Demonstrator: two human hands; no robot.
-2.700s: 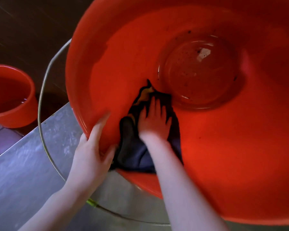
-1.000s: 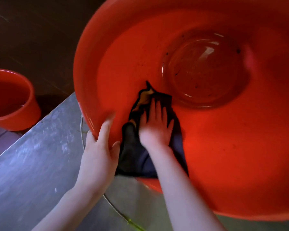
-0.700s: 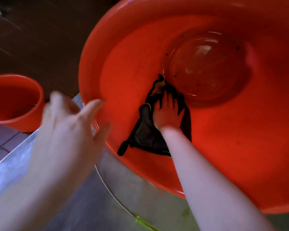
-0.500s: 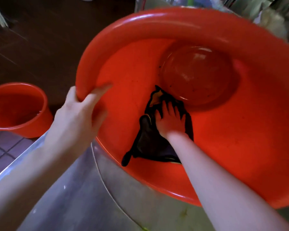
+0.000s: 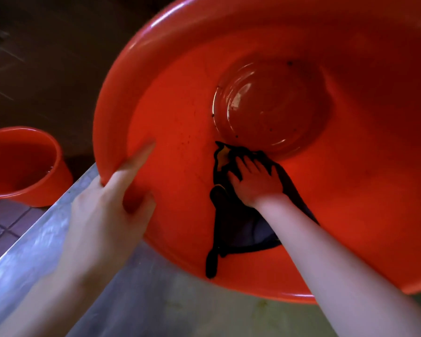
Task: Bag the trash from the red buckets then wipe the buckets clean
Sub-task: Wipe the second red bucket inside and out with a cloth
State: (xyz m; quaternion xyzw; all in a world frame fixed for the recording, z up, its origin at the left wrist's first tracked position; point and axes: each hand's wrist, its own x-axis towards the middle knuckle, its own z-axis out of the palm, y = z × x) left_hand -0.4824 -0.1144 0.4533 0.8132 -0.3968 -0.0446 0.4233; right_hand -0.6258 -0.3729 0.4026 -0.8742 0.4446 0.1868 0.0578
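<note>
Wiping, head view: large red plastic bucket (image 5: 180,113) lies tipped toward the camera at the steel counter (image 5: 46,239), near its left edge. Left hand (image 5: 102,215) grips the rim, thumb inside. Right hand (image 5: 255,183), fingers spread flat, presses a dark cloth (image 5: 238,227) on the inner wall just below the speckled base. Risks: hard strokes could skid the tilted bucket off that edge toward the smaller red bucket (image 5: 61,181) on the floor; a slick rim could slip the grip.

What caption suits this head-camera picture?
Right hand presses a dark cloth inside the large red plastic bucket while left hand grips its rim.
</note>
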